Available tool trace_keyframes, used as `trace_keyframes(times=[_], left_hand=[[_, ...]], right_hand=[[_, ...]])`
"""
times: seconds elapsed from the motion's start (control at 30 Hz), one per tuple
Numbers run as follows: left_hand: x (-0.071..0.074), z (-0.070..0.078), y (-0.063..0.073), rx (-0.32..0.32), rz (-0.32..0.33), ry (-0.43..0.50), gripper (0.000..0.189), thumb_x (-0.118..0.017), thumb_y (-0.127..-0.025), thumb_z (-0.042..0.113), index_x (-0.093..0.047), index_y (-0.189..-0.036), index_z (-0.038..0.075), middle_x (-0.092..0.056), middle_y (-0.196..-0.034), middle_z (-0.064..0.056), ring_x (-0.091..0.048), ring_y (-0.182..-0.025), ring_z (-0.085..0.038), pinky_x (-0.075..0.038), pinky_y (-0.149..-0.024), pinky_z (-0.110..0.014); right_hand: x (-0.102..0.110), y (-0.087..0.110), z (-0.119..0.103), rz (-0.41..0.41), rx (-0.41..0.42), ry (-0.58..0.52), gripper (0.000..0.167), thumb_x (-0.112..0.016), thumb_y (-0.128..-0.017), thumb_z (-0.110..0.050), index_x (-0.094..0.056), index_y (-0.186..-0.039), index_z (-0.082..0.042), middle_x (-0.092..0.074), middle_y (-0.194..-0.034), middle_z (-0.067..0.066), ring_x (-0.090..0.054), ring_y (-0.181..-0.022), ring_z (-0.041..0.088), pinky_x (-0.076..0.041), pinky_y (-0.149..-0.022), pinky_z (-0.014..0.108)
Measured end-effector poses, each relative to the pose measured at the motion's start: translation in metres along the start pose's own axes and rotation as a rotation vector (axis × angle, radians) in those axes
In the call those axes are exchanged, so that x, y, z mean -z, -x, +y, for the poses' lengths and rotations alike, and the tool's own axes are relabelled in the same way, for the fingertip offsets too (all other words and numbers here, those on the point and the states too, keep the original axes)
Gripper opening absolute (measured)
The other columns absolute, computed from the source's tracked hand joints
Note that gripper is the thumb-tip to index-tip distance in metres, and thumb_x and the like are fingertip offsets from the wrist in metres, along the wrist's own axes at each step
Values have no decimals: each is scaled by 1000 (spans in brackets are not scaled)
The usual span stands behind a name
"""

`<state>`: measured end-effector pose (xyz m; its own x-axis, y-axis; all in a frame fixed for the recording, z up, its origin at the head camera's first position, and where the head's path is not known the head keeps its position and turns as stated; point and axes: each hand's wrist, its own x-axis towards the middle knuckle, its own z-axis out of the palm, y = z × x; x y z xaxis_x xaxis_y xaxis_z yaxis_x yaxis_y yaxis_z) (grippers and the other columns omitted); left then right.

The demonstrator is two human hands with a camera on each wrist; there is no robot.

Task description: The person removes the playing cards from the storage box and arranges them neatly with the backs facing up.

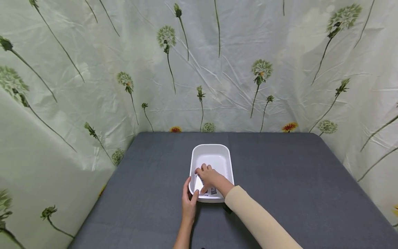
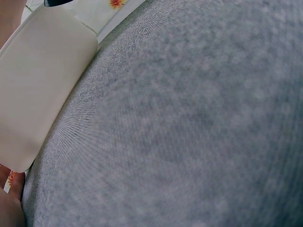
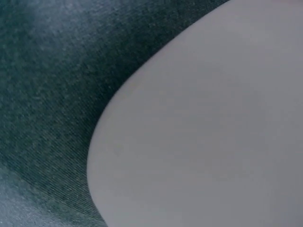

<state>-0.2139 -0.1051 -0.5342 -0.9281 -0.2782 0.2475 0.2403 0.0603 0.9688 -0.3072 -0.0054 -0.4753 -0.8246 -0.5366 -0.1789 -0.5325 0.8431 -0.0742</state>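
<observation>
Left hand (image 1: 188,204): you grip the white tray (image 1: 219,159) at its near left corner, between thumb and fingers.
Right hand (image 1: 212,177): you spread thumb and fingers over printed pieces (image 1: 213,191) inside the tray; whether they pinch one, I cannot tell.
White tray: upright on the grey table (image 1: 295,173), before the flowered cloth (image 1: 224,69).

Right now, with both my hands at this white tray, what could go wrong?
Your left hand is only at the near left corner of the white tray, which might swivel if your right hand pushes inside. Your pale sleeve passes by the tray's near right corner and could snag. The printed piece, partly under the right hand, might bend or slip.
</observation>
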Motion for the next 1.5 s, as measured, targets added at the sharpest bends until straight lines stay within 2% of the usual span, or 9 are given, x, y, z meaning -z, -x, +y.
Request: trace_keyframes(times=[0.1, 0.2, 0.47, 0.6, 0.7, 0.9, 1.2, 1.5], left_hand=[[0, 1, 0, 14, -6, 15, 54, -55, -85, 6, -38, -136, 8, -41, -136, -19, -45, -111, -28, -39, -82, -17], [0, 1, 0, 19, -12, 19, 54, -55, -85, 5, -37, -136, 8, -41, -136, -19, -45, -110, -28, -40, -81, -18], [1, 0, 1, 13, -5, 19, 53, -55, -85, 5, -38, -135, 7, -42, -135, -19, -47, -107, -27, -41, -80, -19], [1, -2, 2, 8, -17, 20, 53, -54, -86, 5, -37, -136, 7, -41, -136, -20, -47, -109, -29, -41, -80, -18], [1, -3, 2, 1, -31, 18, 53, -53, -87, 5, -36, -137, 7, -39, -137, -20, -46, -110, -32, -41, -80, -18], [1, -3, 1, 5, -37, 8, 53, -53, -87, 6, -35, -137, 9, -41, -136, -18, -47, -110, -30, -41, -81, -17], [0, -1, 1, -2, -25, 17, 53, -54, -86, 5, -37, -136, 7, -43, -135, -18, -49, -101, -17, -41, -79, -17], [1, -3, 0, -35, -18, 27, 53, -54, -85, 2, -37, -135, 4, -44, -132, -23, -50, -101, -23, -40, -80, -16]], right_hand=[[2, 3, -1, 1, 1, -28, 66, -80, -61, -42, -46, -116, -27, -39, -113, 6, -39, -98, 20, -45, -77, 31], [3, 6, -2, 14, 16, -31, 60, -79, -63, -40, -48, -113, -26, -38, -115, 6, -38, -101, 21, -45, -77, 30], [-2, 14, -2, 78, 66, -15, 60, -77, -63, -46, -47, -109, -20, -41, -116, 7, -43, -106, 24, -48, -77, 33], [-3, 17, 0, 123, 109, 23, 68, -75, -64, -48, -49, -117, -16, -45, -119, 7, -45, -111, 25, -47, -82, 36], [2, 20, 3, 124, 124, 49, 76, -73, -67, -49, -46, -127, -13, -46, -127, 6, -44, -118, 24, -44, -90, 37], [15, 32, 10, 121, 149, -13, 77, -74, -68, -46, -47, -130, -9, -46, -133, 7, -40, -124, 25, -40, -96, 39], [27, 56, 22, 228, 173, -122, 80, -76, -66, -43, -46, -131, -8, -46, -134, 9, -40, -124, 29, -37, -99, 42], [30, 92, 39, 390, 190, -185, 79, -78, -65, -38, -46, -130, -6, -45, -133, 11, -41, -122, 29, -37, -98, 43]])
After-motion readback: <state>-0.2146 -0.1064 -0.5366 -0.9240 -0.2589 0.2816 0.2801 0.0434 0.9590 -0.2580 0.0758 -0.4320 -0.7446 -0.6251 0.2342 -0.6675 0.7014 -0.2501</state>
